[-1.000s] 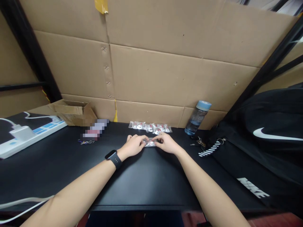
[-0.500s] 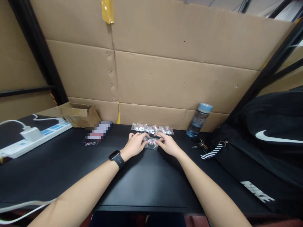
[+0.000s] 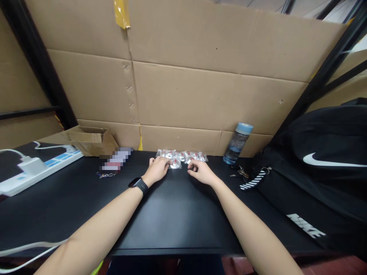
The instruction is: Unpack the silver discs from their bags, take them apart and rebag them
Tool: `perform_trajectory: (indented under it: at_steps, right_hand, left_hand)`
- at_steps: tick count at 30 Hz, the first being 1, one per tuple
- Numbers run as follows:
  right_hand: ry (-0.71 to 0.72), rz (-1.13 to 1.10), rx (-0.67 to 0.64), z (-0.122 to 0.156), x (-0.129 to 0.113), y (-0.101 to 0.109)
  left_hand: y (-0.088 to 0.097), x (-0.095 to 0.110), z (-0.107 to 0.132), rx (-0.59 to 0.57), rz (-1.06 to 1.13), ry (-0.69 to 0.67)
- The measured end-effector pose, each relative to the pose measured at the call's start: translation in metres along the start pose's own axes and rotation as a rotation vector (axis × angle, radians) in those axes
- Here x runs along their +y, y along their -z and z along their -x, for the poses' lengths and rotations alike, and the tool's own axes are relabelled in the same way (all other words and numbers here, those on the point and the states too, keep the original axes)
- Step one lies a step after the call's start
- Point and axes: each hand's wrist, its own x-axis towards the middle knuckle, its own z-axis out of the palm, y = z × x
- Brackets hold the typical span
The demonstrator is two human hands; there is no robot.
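Observation:
Several small clear plastic packets (image 3: pixel 195 155), each with a silvery round piece and red marking, lie in a row at the back of the black table. In front of the row, a similar packet (image 3: pixel 175 164) lies nearly flat. My left hand (image 3: pixel 157 169), with a black watch on the wrist, has its thumb and index finger closed at that packet's left edge. My right hand (image 3: pixel 201 172) hovers to the right of it, apart from the packet. Its fingers are curled, with a gap between thumb and index finger, and nothing shows between them.
A cardboard panel (image 3: pixel 177 99) stands behind the table. To the left are a power strip (image 3: pixel 40 172), an opened cardboard box (image 3: pixel 91 141) and a blurred-out card (image 3: pixel 118 158). A water bottle (image 3: pixel 237 143), keys (image 3: pixel 242 172) and a black bag (image 3: pixel 323 183) occupy the right.
The packet held between both hands has moved back and left, up against the row. My right hand has let go and drawn apart from it. The camera view has shifted slightly.

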Motion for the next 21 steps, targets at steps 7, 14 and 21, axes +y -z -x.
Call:
perform_trajectory:
  at_steps: [7,14,21]
  right_hand:
    - [-0.021,0.023,-0.139,0.005,0.019,0.016]
    - [-0.554,0.363,-0.185,0.029,0.023,0.039]
    - [-0.792,0.393,-0.251,0.034,0.040,0.036]
  left_hand:
    - [0.003,-0.010,0.002,-0.037,-0.080,0.064]
    - [0.024,-0.018,0.020,-0.167,-0.099,0.251]
    - [0.021,-0.029,0.022,-0.306,-0.169,0.515]
